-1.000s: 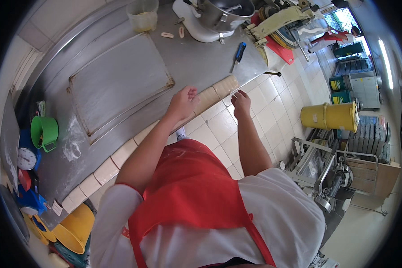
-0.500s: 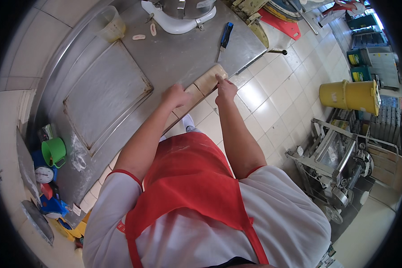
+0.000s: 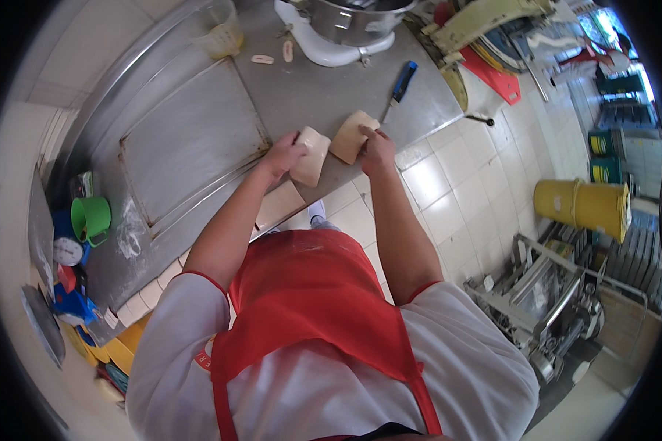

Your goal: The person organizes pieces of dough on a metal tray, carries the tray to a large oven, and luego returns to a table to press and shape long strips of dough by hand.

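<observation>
Glare whitens the floor tiles (image 3: 425, 181), while fisheye edges bend into black.

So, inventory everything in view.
Counter: one, grey, centre and left
Held dough pieces: two, cream, centre
Other dough pieces: several, cream, near counter edge
Metal tray: one, grey, counter's left
Dough strips: two, pale, beyond tray
Tub: one, translucent, beyond tray
Stand mixer: one, white base, far side
Knife: one, blue handle, beyond dough
Mug: one, green, far left
Dial scale: at least one, white dial, beside mug
Barrel: one, yellow, right
Roller machine: one, grey, lower right
Co-worker: one, red clothing, upper right
Apron: one, red, worn
Left hand: one, holding dough
Right hand: one, holding dough
</observation>
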`<state>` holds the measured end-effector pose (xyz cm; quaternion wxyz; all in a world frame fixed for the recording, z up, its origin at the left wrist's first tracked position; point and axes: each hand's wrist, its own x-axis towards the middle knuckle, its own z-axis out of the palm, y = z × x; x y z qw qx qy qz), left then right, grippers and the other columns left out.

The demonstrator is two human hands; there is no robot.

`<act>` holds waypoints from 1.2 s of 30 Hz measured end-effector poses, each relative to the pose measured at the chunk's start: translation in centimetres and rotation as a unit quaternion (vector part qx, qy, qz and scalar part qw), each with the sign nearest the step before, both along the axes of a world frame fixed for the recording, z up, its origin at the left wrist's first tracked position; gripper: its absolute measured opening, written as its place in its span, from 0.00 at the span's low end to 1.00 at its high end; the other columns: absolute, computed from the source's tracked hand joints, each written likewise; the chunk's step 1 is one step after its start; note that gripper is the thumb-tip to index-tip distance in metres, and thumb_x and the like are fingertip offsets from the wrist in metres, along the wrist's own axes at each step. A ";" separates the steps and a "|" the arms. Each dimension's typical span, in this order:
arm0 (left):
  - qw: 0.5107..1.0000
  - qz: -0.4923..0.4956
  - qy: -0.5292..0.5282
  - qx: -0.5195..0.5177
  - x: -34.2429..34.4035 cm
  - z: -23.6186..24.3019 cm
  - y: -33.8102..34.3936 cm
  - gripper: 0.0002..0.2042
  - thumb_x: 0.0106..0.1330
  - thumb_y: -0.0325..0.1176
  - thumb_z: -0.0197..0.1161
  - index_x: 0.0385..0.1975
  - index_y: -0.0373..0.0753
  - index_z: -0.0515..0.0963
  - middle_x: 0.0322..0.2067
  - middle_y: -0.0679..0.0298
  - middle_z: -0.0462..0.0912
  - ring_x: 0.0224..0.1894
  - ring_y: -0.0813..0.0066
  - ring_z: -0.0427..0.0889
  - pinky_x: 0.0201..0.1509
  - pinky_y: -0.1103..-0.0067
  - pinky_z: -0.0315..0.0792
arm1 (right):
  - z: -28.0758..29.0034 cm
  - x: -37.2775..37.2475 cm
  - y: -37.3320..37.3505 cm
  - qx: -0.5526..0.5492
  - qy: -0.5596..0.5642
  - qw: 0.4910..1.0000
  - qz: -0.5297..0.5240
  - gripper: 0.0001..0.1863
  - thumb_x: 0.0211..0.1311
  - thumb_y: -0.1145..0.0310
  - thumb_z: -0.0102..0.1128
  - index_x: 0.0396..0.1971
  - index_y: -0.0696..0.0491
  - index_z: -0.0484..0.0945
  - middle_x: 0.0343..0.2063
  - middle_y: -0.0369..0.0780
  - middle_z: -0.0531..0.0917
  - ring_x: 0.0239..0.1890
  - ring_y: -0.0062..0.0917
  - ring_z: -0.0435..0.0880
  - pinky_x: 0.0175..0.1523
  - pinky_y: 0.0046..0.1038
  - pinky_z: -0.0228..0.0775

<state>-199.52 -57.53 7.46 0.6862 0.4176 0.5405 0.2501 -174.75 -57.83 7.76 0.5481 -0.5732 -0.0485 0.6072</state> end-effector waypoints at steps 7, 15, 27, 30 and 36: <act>0.896 0.228 -0.381 0.032 -10.4 7.3 -1.5 0.36 0.63 0.35 0.54 0.75 0.44 0.61 0.65 0.53 0.76 0.61 0.49 0.82 0.67 0.55 0.77 | 4.4 -1.5 2.5 0.123 0.108 0.979 0.122 0.32 0.70 0.72 0.62 0.70 0.41 0.63 0.62 0.43 0.75 0.62 0.43 0.78 0.62 0.58 0.77; 0.805 0.397 -0.432 0.092 -23.8 8.3 -13.3 0.42 0.61 0.43 0.57 0.79 0.49 0.54 0.69 0.52 0.72 0.67 0.39 0.77 0.69 0.45 0.74 | 5.2 -25.6 7.9 0.204 0.054 0.895 0.393 0.40 0.65 0.79 0.71 0.72 0.45 0.59 0.62 0.40 0.75 0.63 0.36 0.79 0.62 0.48 0.81; 0.761 0.514 -0.393 0.046 -37.5 6.4 -21.3 0.47 0.58 0.45 0.59 0.80 0.45 0.50 0.72 0.52 0.66 0.69 0.35 0.74 0.66 0.45 0.78 | 1.8 -60.1 15.2 0.217 -0.138 0.700 0.667 0.41 0.59 0.77 0.77 0.70 0.48 0.64 0.60 0.42 0.77 0.64 0.35 0.80 0.62 0.43 0.80; 0.779 0.474 -0.409 0.029 -39.2 5.8 -18.7 0.47 0.57 0.45 0.60 0.80 0.46 0.51 0.71 0.52 0.68 0.69 0.37 0.75 0.66 0.45 0.77 | 1.4 -60.1 15.7 0.291 -0.335 0.599 0.666 0.40 0.61 0.66 0.77 0.71 0.49 0.66 0.62 0.44 0.78 0.62 0.34 0.80 0.62 0.38 0.79; 0.822 0.375 -0.426 0.049 -40.8 4.3 -7.7 0.34 0.71 0.43 0.57 0.77 0.43 0.58 0.66 0.57 0.75 0.67 0.53 0.79 0.65 0.52 0.78 | 6.0 -54.0 12.5 0.207 -0.268 0.730 0.594 0.39 0.70 0.54 0.69 0.75 0.51 0.64 0.63 0.46 0.77 0.61 0.35 0.80 0.64 0.37 0.75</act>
